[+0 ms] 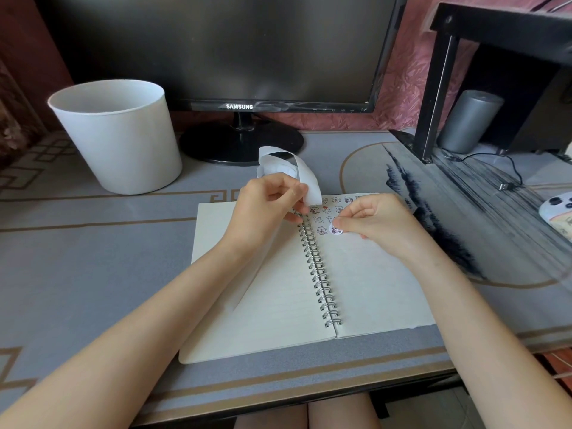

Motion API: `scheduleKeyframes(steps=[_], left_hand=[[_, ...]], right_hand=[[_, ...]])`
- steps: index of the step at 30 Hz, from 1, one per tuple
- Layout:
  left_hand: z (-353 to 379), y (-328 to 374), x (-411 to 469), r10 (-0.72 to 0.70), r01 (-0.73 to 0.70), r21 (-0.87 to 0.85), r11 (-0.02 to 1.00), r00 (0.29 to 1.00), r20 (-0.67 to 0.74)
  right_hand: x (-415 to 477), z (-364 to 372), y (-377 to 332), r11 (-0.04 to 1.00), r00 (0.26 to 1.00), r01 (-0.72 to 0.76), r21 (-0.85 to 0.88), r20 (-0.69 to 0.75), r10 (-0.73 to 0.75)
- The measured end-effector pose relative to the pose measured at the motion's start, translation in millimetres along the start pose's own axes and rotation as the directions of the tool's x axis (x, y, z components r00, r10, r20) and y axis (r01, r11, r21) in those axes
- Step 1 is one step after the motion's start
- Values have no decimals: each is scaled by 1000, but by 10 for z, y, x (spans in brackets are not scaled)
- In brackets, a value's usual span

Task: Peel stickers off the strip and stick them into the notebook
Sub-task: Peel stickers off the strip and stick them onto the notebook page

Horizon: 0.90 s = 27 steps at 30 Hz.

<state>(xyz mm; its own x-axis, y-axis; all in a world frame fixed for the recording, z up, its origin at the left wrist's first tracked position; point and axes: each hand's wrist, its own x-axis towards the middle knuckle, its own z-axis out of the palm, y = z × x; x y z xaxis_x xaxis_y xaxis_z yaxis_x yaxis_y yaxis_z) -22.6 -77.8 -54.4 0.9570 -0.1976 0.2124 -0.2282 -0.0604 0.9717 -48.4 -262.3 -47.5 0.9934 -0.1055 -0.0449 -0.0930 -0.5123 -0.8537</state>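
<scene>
I am looking at one round sticker (pixel 336 231) lying on the right page of the open notebook (pixel 371 289), just beside the spiral binding (pixel 318 270) and right under the little cartoon stickers (pixel 325 212) that are filling the top of this page. The right hand (pixel 374 221) is curled over it, and its thumb and fingertips are pinching the sticker's edge at the paper; I cannot tell if the sticker is already fully down. The left hand (pixel 266 205) is hovering above the binding and pinching the strip (pixel 309 178), which is curling up in a loose loop behind the fingers and also trailing down over the left page. In my judgement the step in hand is the placing. To do it well I am thinking to lay one edge down first, in line with its neighbour in the row, then to rub with the thumb from this edge across, so no bubble or fold is forming. The left hand should be holding the strip away from the page so that it is not catching on the wire rings. Around the notebook, the desk mat (pixel 93 258) is carrying a white bucket (pixel 117 134) at far left, a dark monitor (pixel 216 48) behind, and a grey cylinder (pixel 467 119) with a cable (pixel 507 184) at the right.
</scene>
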Motion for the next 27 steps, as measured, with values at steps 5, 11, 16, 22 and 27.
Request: scheduleKeyframes(steps=[5, 11, 16, 22, 27], left_hand=[[0, 12, -4, 1, -1, -3, 1000, 1000, -3], [-5, 15, -7, 3, -3, -5, 1000, 1000, -1], [-2, 18, -5, 6, -6, 3, 1000, 1000, 0], [2, 17, -8, 3, -3, 4, 1000, 1000, -2], [3, 23, -7, 4, -4, 9, 1000, 1000, -2]], right_hand=[[4, 19, 12, 1000, 1000, 21, -20, -20, -21], [16, 38, 32, 997, 999, 34, -67, -40, -37], [40, 9, 48, 996, 998, 44, -81, -41, -47], [64, -10, 74, 999, 998, 43, -31, -53, -45], [83, 63, 108, 990, 991, 46, -131, -116, -62]])
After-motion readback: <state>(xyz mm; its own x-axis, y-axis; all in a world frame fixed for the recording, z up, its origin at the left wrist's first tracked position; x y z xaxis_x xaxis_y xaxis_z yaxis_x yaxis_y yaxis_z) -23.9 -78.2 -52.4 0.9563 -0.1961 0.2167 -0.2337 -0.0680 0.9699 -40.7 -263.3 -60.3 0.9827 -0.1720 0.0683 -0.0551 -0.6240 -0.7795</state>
